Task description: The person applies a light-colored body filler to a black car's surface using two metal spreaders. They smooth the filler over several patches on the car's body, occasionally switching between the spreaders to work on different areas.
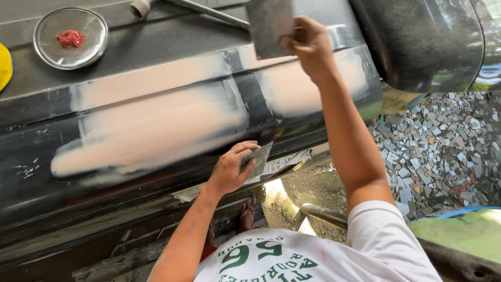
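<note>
Pale pink filler [156, 125] covers the dark car panel [31, 156]; the left hand [229, 169], fingers curled shut, grips a small grey scraper [258, 156] at the panel's lower edge. The right hand [308, 44] is raised, fingers pinching a flat metal board [269, 23] above the panel; a round metal lid [70, 37] with red paste [70, 38] lies well apart.

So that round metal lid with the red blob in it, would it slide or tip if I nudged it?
The lid looks thin and shallow, so probably light. It sits on the dark panel, which looks smooth and sloped, so a nudge might slide it. Lying flat and wide, it seems unlikely to tip; the red blob looks pasty and would probably stay put.
</note>
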